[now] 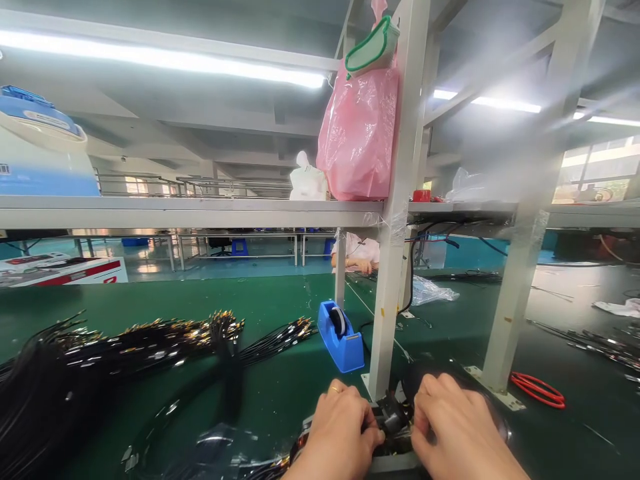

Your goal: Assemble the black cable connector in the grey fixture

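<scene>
both hands, left hand and right hand, pinch a small black wire bundle between them, low over the green surface, steadying it from both sides.

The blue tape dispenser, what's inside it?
Inside the blue tape dispenser sits a roll of dark tape, its upper half showing above the walls. The roll's lower half and hub are hidden.

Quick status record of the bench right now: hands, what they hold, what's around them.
left hand: closed on black wire bundle
right hand: closed on the same bundle, from the other side
surface: green bench
left of hands: piles of black leads with metal tips
behind hands: blue tape dispenser, white post
right: red loop
shelf: pink bag
</scene>
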Demonstrator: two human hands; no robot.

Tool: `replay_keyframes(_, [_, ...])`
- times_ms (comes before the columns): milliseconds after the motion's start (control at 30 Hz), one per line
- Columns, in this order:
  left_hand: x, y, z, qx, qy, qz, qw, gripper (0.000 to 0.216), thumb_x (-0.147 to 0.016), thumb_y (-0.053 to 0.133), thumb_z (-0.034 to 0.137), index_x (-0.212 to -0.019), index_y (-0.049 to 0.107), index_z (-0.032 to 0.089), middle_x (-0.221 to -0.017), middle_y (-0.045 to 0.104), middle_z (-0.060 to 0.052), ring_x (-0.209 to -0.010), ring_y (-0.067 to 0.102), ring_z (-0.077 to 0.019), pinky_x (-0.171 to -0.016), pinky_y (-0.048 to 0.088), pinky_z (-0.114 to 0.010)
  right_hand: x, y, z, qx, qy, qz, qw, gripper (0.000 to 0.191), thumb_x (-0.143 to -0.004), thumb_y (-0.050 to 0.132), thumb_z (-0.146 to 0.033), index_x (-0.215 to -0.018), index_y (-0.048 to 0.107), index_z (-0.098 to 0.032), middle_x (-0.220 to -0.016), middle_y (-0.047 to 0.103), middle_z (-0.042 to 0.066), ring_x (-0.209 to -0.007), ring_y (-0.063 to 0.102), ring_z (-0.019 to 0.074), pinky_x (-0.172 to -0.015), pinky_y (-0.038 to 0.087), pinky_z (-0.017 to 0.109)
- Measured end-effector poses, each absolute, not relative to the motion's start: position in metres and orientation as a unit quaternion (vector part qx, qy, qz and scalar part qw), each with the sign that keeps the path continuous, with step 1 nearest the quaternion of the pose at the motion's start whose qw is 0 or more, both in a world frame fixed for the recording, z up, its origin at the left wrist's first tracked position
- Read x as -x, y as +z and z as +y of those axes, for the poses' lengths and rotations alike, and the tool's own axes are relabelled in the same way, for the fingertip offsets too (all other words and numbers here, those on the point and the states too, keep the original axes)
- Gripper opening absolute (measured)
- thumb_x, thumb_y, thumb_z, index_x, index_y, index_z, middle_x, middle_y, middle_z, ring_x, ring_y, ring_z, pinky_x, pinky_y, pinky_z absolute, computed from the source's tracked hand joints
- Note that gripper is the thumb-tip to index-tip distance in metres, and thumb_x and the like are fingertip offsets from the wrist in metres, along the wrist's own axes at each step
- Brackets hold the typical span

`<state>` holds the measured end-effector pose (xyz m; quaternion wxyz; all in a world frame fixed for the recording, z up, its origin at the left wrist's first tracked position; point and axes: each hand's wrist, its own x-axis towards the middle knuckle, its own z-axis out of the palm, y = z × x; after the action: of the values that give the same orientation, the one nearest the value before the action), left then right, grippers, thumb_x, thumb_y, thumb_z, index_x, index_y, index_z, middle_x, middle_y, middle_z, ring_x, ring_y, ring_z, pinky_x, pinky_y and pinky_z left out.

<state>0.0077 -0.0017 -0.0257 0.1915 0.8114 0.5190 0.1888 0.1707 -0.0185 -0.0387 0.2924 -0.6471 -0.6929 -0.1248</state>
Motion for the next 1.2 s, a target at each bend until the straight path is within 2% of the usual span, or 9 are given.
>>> replay_keyframes(200, [-0.007,-0.022,-0.004,-0.809,0.192,0.517,0.203,0.01,-0.069,0.053,0.026,-0.063,0.054,0.019,-0.083,0.06,-0.003,-0.091,0.046,-0.0225,-0.075,0.033,-0.035,-0.167,-0.016,-0.027,0.678,-0.043,-0.702,0.215,0.02,-0.067,0.041,-0.013,-0.051,0.053,-0.018,-0.066,0.055,-0.001,-0.069,0.038,0.0051,-0.065,0.017,0.022])
replay_keyframes(300, [-0.007,-0.022,-0.004,-0.805,0.193,0.521,0.207,0.009,-0.069,0.053,0.026,-0.065,0.054,0.019,-0.085,0.06,-0.005,-0.091,0.047,-0.0239,-0.075,0.034,-0.036,-0.163,-0.004,-0.028,0.696,-0.004,-0.689,0.204,0.019,-0.065,0.041,-0.013,-0.052,0.054,-0.017,-0.067,0.056,0.0,-0.069,0.039,0.0051,-0.065,0.018,0.022])
replay_keyframes(467, [-0.006,-0.019,-0.002,-0.798,0.198,0.523,0.224,0.009,-0.069,0.052,0.026,-0.067,0.056,0.019,-0.09,0.059,-0.007,-0.091,0.048,-0.0242,-0.077,0.037,-0.037,-0.16,0.007,-0.023,0.711,0.025,-0.678,0.184,0.022,-0.065,0.036,-0.011,-0.053,0.054,-0.017,-0.065,0.055,-0.001,-0.062,0.035,0.0026,-0.064,0.019,0.021])
replay_keyframes(767, [-0.009,-0.019,-0.003,-0.778,0.206,0.544,0.237,0.011,-0.069,0.05,0.024,-0.07,0.058,0.017,-0.095,0.057,-0.011,-0.094,0.05,-0.0254,-0.081,0.039,-0.038,-0.156,0.017,-0.021,0.719,0.036,-0.678,0.149,0.024,-0.066,0.034,-0.013,-0.055,0.055,-0.017,-0.07,0.058,0.0,-0.065,0.037,0.0028,-0.068,0.02,0.022])
replay_keyframes(1200, [-0.008,-0.012,0.003,-0.787,0.183,0.531,0.254,0.014,-0.072,0.05,0.026,-0.066,0.058,0.017,-0.084,0.062,-0.01,-0.094,0.051,-0.0266,-0.078,0.04,-0.037,-0.154,0.038,-0.014,0.722,0.045,-0.688,0.067,0.019,-0.062,0.037,-0.014,-0.054,0.054,-0.017,-0.065,0.055,0.0,-0.062,0.036,0.0041,-0.066,0.02,0.021])
